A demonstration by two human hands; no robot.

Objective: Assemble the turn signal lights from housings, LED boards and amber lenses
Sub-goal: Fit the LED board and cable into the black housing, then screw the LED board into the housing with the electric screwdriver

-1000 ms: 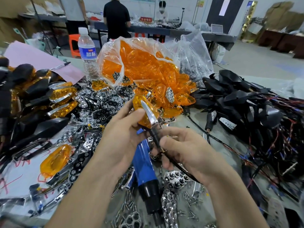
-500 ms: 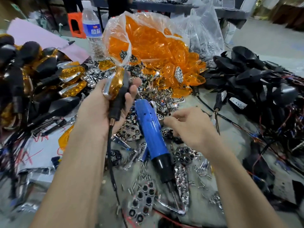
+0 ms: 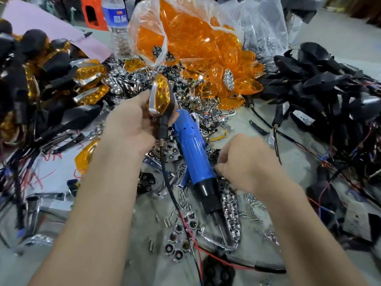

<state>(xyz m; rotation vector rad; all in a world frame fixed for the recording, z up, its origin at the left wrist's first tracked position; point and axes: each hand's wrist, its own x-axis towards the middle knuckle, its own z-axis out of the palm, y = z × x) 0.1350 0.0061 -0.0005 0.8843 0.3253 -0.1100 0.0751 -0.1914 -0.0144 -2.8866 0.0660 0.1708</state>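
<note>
My left hand (image 3: 132, 124) grips a turn signal light (image 3: 160, 96) upright: amber lens, chrome rim, black housing, its stem and wire hanging down. My right hand (image 3: 245, 164) reaches low beside the blue electric screwdriver (image 3: 195, 153) lying on the table, fingers pinched among small parts; what they pinch is hidden. A clear bag of amber lenses (image 3: 191, 44) stands behind. Black housings with wires (image 3: 321, 83) pile at right. Chrome reflector pieces (image 3: 231, 211) and small screws (image 3: 253, 203) litter the centre.
Finished lights (image 3: 61, 75) are heaped at left. A water bottle (image 3: 117, 23) stands at the back beside a pink sheet (image 3: 41, 19). A loose amber lens (image 3: 86, 155) lies left of my forearm. Red and black wires (image 3: 226, 265) cross the near table.
My right hand let go of the light's stem and dropped to the table beside the screwdriver. My left hand kept the light and turned it upright.
</note>
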